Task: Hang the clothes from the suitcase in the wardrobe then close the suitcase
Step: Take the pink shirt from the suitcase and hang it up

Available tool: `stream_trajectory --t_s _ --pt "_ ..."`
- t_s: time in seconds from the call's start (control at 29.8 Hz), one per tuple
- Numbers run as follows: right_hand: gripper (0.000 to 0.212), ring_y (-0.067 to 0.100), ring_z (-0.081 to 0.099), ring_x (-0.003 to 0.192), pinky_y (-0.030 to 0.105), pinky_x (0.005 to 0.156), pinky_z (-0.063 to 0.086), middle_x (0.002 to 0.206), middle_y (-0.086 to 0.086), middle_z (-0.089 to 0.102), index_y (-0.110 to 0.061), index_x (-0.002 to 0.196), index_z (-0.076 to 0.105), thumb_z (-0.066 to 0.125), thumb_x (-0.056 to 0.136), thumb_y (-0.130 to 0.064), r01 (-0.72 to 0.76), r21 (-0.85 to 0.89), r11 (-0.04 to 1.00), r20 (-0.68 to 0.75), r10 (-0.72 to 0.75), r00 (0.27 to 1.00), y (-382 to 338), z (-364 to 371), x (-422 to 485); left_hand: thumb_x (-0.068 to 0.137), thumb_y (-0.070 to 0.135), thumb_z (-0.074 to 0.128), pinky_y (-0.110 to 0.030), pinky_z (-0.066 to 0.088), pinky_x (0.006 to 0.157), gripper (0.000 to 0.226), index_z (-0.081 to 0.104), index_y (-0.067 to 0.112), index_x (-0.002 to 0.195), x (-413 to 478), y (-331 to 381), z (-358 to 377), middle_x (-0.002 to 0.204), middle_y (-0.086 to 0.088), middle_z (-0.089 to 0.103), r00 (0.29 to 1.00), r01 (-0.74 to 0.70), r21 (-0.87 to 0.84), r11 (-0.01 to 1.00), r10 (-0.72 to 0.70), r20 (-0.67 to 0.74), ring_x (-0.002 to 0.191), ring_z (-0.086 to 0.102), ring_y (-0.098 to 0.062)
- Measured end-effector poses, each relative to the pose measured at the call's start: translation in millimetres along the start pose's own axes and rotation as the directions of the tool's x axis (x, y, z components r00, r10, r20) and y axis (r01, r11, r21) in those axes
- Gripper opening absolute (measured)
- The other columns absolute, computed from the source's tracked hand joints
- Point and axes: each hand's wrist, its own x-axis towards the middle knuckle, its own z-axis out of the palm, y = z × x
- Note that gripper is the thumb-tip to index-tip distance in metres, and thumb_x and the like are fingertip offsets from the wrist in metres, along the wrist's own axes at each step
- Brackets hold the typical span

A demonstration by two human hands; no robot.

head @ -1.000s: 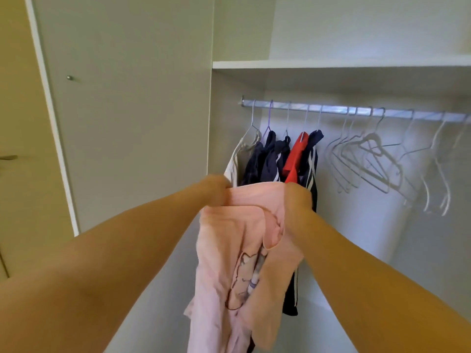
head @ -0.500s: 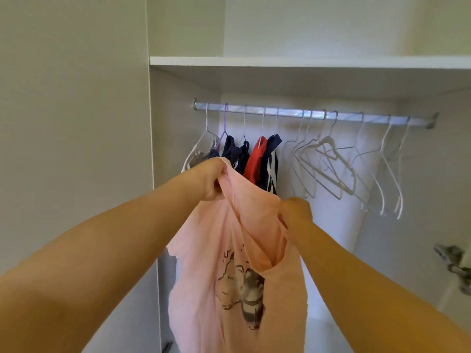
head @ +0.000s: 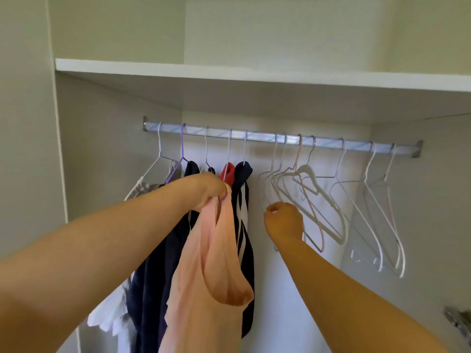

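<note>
**Pink top held up while a hanger is reached for in the wardrobe**

The left hand [head: 212,191] is clenched around the bunched upper edge of a pink top [head: 204,276]. The top is held high so that its fabric hangs free in front of the clothes already hung. The right hand [head: 283,220], with fingers curled, is set at the lower wire of a white hanger [head: 274,159]. It appears to be closed on that hanger, probably so that it can be lifted off for the top. Navy garments [head: 150,276] and a red one [head: 227,171] are hung at the left end of the metal rail [head: 356,145]. Empty hangers are spread along the rest of it. A white shelf [head: 254,75] is fixed above. The suitcase is not in view, so closing it is judged to remain undone.
</note>
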Motion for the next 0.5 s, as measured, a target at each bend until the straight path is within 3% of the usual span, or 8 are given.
stream_trajectory --t_s 0.07,0.1,0.17,0.2,0.27,0.37,0.5 --pt "0.034 0.031 0.054 0.114 0.037 0.093 0.049 0.131 0.014 0.052 -0.009 0.124 0.058 0.048 0.092 -0.01 -0.04 -0.024 0.999 0.051 0.041 0.998 8.2 5.0 11.4 0.08 -0.011 0.046 -0.04 0.05 0.086 0.029 0.054 -0.002 0.107 10.5 0.3 1.0 0.101 -0.023 0.056 1.0 0.002 0.056 0.998 -0.003 0.03 0.097 0.061 -0.037" --pt "0.038 0.031 0.055 0.113 0.032 0.089 0.049 0.133 0.015 0.051 -0.008 0.129 0.053 0.046 0.093 -0.006 -0.06 0.024 0.998 0.089 0.058 0.994 12.9 6.3 15.3 0.078 -0.011 0.046 -0.038 0.05 0.084 0.032 0.055 -0.003 0.108 14.9 0.1 2.8 0.099 -0.023 0.055 1.0 -0.001 0.07 0.998 0.0 0.023 0.094 0.06 -0.036" --pt "0.041 0.027 0.059 0.096 0.027 0.073 0.048 0.122 0.016 0.057 -0.007 0.133 0.048 0.042 0.094 0.0 -0.07 0.163 0.984 0.107 0.053 0.993 18.9 6.3 17.8 0.074 -0.012 0.042 -0.035 0.046 0.078 0.038 0.056 -0.004 0.108 17.9 -0.7 6.4 0.097 -0.021 0.052 1.0 -0.023 0.048 0.999 0.022 0.007 0.087 0.057 -0.033" --pt "0.041 0.022 0.058 0.082 0.026 0.064 0.047 0.107 0.013 0.061 -0.009 0.134 0.046 0.041 0.094 0.0 -0.059 0.23 0.971 0.082 0.041 0.996 18.8 5.6 17.2 0.072 -0.012 0.04 -0.035 0.046 0.077 0.041 0.056 -0.004 0.109 18.6 -1.1 7.1 0.096 -0.021 0.051 1.0 -0.02 0.021 1.0 0.02 -0.006 0.084 0.055 -0.032" --pt "0.043 0.011 0.048 0.062 0.023 0.055 0.042 0.081 0.001 0.051 -0.014 0.138 0.039 0.041 0.096 -0.004 -0.043 0.342 0.939 0.023 0.038 0.999 15.1 3.0 16.7 0.073 -0.01 0.037 -0.035 0.048 0.076 0.042 0.054 -0.005 0.111 16.8 -3.8 7.8 0.092 -0.02 0.052 1.0 -0.016 -0.018 1.0 0.016 -0.005 0.08 0.057 -0.032" --pt "0.045 0.002 0.04 0.062 0.024 0.065 0.042 0.084 -0.004 0.042 -0.017 0.141 0.034 0.043 0.097 -0.01 -0.062 0.448 0.892 -0.015 0.077 0.997 7.4 -6.8 17.0 0.078 -0.008 0.038 -0.038 0.051 0.08 0.042 0.052 -0.004 0.117 10.6 -6.3 10.5 0.1 -0.021 0.056 1.0 -0.002 -0.069 0.998 0.0 -0.02 0.085 0.059 -0.035" --pt "0.028 0.006 0.045 0.061 0.018 0.05 0.034 0.072 -0.009 0.043 -0.018 0.12 0.049 0.047 0.094 -0.008 -0.035 0.481 0.876 -0.025 0.053 0.998 5.7 -16.2 1.9 0.082 -0.007 0.041 -0.041 0.045 0.095 0.046 0.05 0.0 0.126 -7.9 -11.6 16.4 0.118 -0.02 0.053 0.994 -0.031 -0.101 0.994 0.02 -0.105 0.106 0.054 -0.035"
